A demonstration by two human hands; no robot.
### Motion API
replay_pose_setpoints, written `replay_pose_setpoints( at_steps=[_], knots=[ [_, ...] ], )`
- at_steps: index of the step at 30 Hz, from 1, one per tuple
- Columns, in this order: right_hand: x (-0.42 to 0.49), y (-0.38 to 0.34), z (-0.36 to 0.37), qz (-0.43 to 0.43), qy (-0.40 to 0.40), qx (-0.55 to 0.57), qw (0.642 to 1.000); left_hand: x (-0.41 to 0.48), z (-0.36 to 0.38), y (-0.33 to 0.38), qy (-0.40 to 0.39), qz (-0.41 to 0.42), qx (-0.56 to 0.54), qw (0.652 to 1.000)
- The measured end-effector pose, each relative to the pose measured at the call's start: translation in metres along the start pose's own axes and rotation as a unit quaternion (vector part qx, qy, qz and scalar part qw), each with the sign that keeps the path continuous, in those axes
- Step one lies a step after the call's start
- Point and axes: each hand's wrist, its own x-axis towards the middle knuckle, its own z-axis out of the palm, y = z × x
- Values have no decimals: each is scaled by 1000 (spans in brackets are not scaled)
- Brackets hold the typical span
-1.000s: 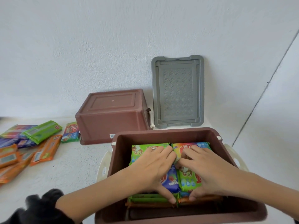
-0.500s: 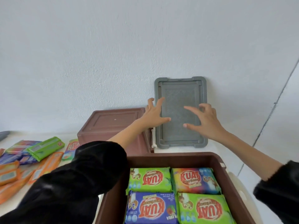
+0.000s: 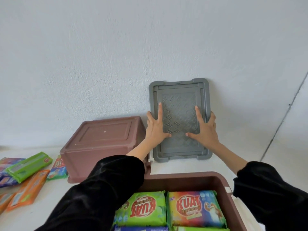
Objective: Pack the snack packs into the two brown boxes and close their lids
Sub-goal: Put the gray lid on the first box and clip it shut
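The grey rectangular plastic lid (image 3: 179, 97), cross-hatched inside a raised rim, stands on a short edge against the white wall (image 3: 116, 55), with its long axis upright and its patterned face toward the camera. The left hand (image 3: 155, 129) and right hand (image 3: 205, 130) grip its long sides, index fingers flat on its face and the other fingers seemingly hooked behind the edges. It stands beyond the open brown plastic box (image 3: 183, 177) of colourful snack packs (image 3: 193, 209).

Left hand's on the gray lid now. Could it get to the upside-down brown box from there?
Probably yes. The upside-down brown box sits right beside the left hand, with nothing between them. But that hand holds the left edge of the gray lid and would have to let go first.
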Motion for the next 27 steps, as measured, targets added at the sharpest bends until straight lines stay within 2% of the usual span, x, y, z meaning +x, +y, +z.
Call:
replay_pose_setpoints(
  at_steps=[3, 8, 12, 14, 16, 18, 22, 27],
  knots=[
    [1, -3, -4, 0, 8, 19, 1000, -4, -5, 2, 30, 6, -4, 1000],
    [5, -33, -45, -57, 77, 30, 995, -11, -43, 24, 110, 20, -21, 993],
    [4, -74, -97, -120, 173, 23, 977, -32, -89, 44, 166, 31, -87, 982],
    [-2, -95, -124, -145, 216, 18, 965, -52, -109, 52, 173, 37, -145, 974],
    [-11, -114, -148, -158, 225, 2, 961, -73, -126, 56, 155, 37, -188, 969],
    [-30, -128, -163, -165, 194, -31, 966, -100, -140, 54, 126, 34, -207, 970],
    [-83, -137, -161, -144, 84, -80, 983, -155, -154, 31, 54, 22, -197, 979],
    [-162, -133, -131, -76, -50, -111, 990, -212, -143, -10, -56, -53, -201, 977]
  ],
)
